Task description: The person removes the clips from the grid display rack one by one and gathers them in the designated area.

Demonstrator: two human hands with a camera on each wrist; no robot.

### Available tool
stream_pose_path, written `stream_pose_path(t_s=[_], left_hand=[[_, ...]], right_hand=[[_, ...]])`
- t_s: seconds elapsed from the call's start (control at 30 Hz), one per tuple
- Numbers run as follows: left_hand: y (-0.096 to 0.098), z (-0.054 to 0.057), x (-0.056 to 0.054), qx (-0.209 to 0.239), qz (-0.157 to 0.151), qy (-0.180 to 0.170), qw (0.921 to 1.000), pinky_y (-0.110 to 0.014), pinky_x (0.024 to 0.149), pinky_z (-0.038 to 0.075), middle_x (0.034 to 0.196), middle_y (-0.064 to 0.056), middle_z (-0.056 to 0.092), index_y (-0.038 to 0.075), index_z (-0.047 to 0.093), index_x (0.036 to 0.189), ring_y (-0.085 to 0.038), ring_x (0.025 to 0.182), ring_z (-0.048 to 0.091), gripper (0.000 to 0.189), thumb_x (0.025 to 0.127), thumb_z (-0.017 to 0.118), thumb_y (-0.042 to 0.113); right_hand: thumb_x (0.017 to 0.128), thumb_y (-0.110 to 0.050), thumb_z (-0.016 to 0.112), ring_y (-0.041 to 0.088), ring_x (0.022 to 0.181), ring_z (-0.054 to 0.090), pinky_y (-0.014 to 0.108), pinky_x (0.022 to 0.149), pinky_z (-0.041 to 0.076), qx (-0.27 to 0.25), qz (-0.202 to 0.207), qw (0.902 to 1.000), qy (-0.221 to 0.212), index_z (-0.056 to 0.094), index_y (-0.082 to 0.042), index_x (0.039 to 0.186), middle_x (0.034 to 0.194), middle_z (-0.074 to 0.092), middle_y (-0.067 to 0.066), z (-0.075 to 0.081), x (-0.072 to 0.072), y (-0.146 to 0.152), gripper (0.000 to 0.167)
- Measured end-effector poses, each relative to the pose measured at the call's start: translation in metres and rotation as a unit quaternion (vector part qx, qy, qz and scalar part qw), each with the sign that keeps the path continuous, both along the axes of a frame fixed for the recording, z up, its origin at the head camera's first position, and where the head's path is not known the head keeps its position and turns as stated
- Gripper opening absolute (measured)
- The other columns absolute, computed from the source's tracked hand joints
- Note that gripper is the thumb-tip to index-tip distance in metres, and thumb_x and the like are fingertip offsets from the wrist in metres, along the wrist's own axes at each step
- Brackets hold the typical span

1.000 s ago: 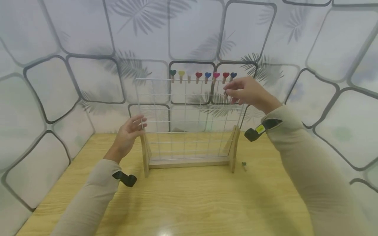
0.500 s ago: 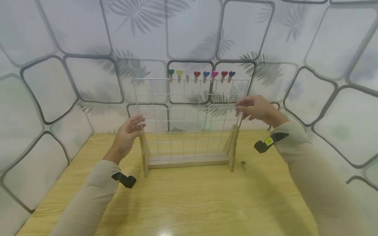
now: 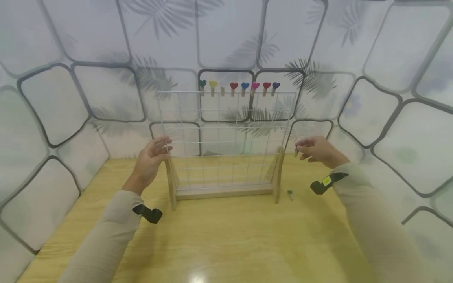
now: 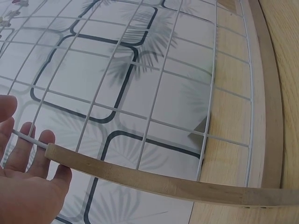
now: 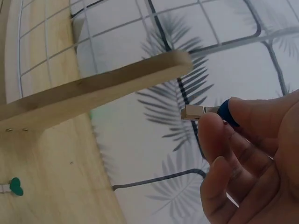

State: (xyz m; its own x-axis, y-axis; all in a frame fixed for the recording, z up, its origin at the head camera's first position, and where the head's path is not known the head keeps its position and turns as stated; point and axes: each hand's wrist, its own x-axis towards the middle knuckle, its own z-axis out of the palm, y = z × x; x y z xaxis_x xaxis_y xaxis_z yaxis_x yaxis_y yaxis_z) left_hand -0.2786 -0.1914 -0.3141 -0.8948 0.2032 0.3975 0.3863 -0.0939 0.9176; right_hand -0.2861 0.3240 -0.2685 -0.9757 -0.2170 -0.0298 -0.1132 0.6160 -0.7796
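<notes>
A white wire grid rack with a wooden base [image 3: 224, 193] stands upright on the table in the head view. My left hand [image 3: 146, 164] grips its left side wire just above the wooden leg [image 4: 117, 173], fingers behind the wire. To the right of the rack, my right hand [image 3: 320, 151] pinches a small wooden clothespin [image 5: 193, 112] with a blue heart [image 5: 226, 113] between thumb and fingers, raised above the table. Along the rack's top wire sits a row of several clothespins, among them a green one [image 3: 202, 83], a yellow one [image 3: 213, 84] and a dark blue one [image 3: 276, 85].
One clothespin with a green heart [image 3: 290, 193] lies on the wooden table [image 3: 226, 239], right of the rack's right leg [image 3: 278, 175]. Behind the table rises a wall covering [image 3: 162, 31] with leaf prints and dark outlines.
My right hand has moved down and to the right, from in front of the grid's upper right to beside the rack, holding the clothespin. The left hand has stayed on the rack.
</notes>
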Motion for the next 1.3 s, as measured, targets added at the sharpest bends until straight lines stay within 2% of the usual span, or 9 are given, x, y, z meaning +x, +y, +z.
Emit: stream_pose_path(t_s=[0.07,0.17,0.3,0.47,0.63,0.83,0.97,1.13,1.3], left_hand=[[-0.001,0.002,0.0,0.004,0.0,0.004,1.0,-0.034,0.106,0.038,0.125,0.005,0.052,0.019,0.052,0.128,-0.015,0.117,0.049,0.048,0.093,0.048,-0.013],[-0.001,0.004,-0.001,0.013,-0.002,0.009,0.9999,-0.037,0.108,0.036,0.124,0.004,0.052,0.019,0.053,0.127,-0.016,0.117,0.049,0.048,0.092,0.047,-0.014],[0.001,0.006,-0.003,0.019,-0.003,0.01,0.9998,-0.044,0.112,0.031,0.124,0.003,0.052,0.014,0.052,0.129,-0.017,0.117,0.049,0.047,0.091,0.048,-0.014],[0.001,0.006,-0.004,0.008,0.004,0.005,0.9999,-0.046,0.112,0.031,0.125,0.004,0.052,0.01,0.049,0.132,-0.016,0.117,0.049,0.048,0.091,0.047,-0.014],[-0.004,0.006,-0.002,0.0,0.016,0.007,0.9998,-0.041,0.11,0.035,0.125,0.005,0.052,0.007,0.048,0.134,-0.015,0.117,0.049,0.046,0.092,0.047,-0.014],[-0.004,0.004,0.002,0.022,0.011,-0.004,0.9997,-0.032,0.106,0.039,0.123,0.005,0.054,0.017,0.054,0.126,-0.015,0.116,0.05,0.046,0.092,0.048,-0.013],[-0.002,0.003,0.002,0.037,0.007,0.004,0.9993,-0.025,0.099,0.044,0.119,0.006,0.056,0.017,0.056,0.123,-0.015,0.113,0.052,0.047,0.09,0.048,-0.016],[0.002,0.001,0.001,0.048,0.0,0.007,0.9988,-0.025,0.097,0.045,0.117,0.007,0.058,0.022,0.058,0.118,-0.015,0.112,0.053,0.049,0.089,0.048,-0.017],[0.004,-0.002,-0.001,0.042,0.001,-0.002,0.9991,-0.028,0.1,0.042,0.119,0.006,0.057,0.012,0.054,0.126,-0.016,0.114,0.051,0.043,0.091,0.05,-0.013]], right_hand=[[0.101,-0.023,0.054,0.024,0.096,0.063,0.043,0.088,0.051,-0.003,-0.002,0.9999,-0.016,0.047,0.007,0.133,0.127,0.054,0.022,-0.012,-0.002,0.004,0.045],[0.1,-0.024,0.055,0.024,0.099,0.063,0.047,0.091,0.05,0.002,-0.005,0.9994,-0.034,0.047,0.007,0.133,0.133,0.05,0.025,-0.031,-0.003,0.01,0.046],[0.099,-0.024,0.056,0.021,0.096,0.064,0.046,0.09,0.052,0.011,-0.008,0.9989,-0.045,0.047,0.01,0.133,0.136,0.047,0.03,-0.055,-0.002,0.019,0.048],[0.1,-0.022,0.054,0.017,0.092,0.064,0.042,0.086,0.053,-0.001,-0.017,0.9976,-0.067,0.046,0.011,0.133,0.134,0.048,0.03,-0.086,-0.001,0.025,0.047],[0.099,-0.021,0.056,0.017,0.09,0.064,0.034,0.079,0.054,-0.029,-0.036,0.9942,-0.097,0.047,0.01,0.133,0.127,0.056,0.023,-0.116,-0.003,0.022,0.047],[0.095,-0.01,0.057,0.017,0.081,0.062,0.029,0.07,0.055,-0.039,-0.028,0.9932,-0.106,0.048,0.015,0.128,0.113,0.063,0.019,-0.144,-0.001,0.024,0.043],[0.091,-0.002,0.057,0.018,0.076,0.064,0.029,0.067,0.056,-0.033,-0.016,0.9951,-0.092,0.049,0.018,0.126,0.109,0.064,0.021,-0.154,0.003,0.025,0.041],[0.093,-0.003,0.057,0.023,0.078,0.066,0.034,0.073,0.058,-0.016,-0.02,0.9966,-0.078,0.049,0.018,0.125,0.104,0.065,0.023,-0.153,0.009,0.027,0.04],[0.098,-0.018,0.056,0.026,0.092,0.065,0.04,0.081,0.056,0.029,-0.031,0.9968,-0.069,0.049,0.012,0.129,0.122,0.059,0.028,-0.142,0.011,0.034,0.044]])
